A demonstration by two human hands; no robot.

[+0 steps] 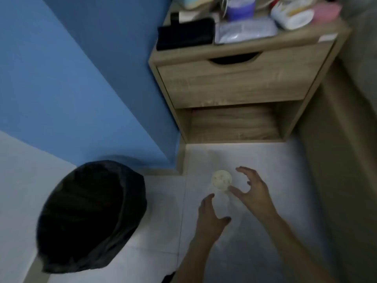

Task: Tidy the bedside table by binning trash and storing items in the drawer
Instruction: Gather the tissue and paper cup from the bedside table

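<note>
A small round cream-coloured object (221,180), blurred, sits low over the pale floor in front of the bedside table (234,86). My right hand (252,190) is spread just right of it, fingers curved, thumb tip close to its lower edge; whether it touches is unclear. My left hand (211,216) hovers below it, fingers relaxed, holding nothing. The table's drawer (240,80) is closed. On the tabletop lie a black pouch (185,34), a clear plastic packet (245,31), a purple jar (240,7), a white container (291,15) and a pink item (326,10).
A bin lined with a black bag (91,217) stands on the floor at the left, against the blue wall (81,78). An open shelf (234,125) lies under the drawer. A bed side (346,139) runs along the right.
</note>
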